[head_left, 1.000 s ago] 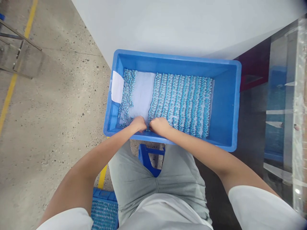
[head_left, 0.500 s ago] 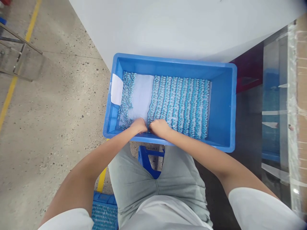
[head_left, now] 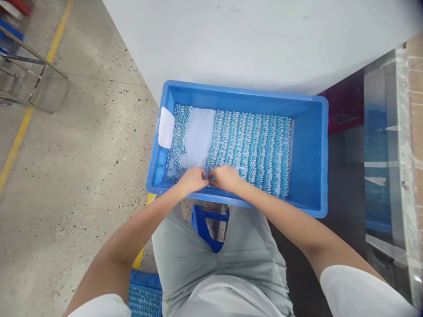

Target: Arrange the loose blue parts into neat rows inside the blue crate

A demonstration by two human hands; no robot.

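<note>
A blue plastic crate (head_left: 310, 145) sits on my knees, under a white table. Inside, rows of small light-blue parts (head_left: 254, 149) lie on a white sheet (head_left: 200, 136), and a looser column of parts (head_left: 178, 136) runs along the left. My left hand (head_left: 192, 179) and my right hand (head_left: 224, 177) meet at the crate's near edge, fingers curled and pinched together at the bottom of the leftmost full row. What the fingertips hold is too small to make out.
A white label (head_left: 165, 127) hangs on the crate's left wall. A blue stool (head_left: 206, 222) shows between my legs and another blue crate of parts (head_left: 143, 295) stands on the floor. A metal frame (head_left: 29, 75) is far left, shelving (head_left: 390, 145) on the right.
My view has shifted slightly, so the crate sits a little lower and to the right. Both hands stay pinched together at the same spot by the crate's near edge.
</note>
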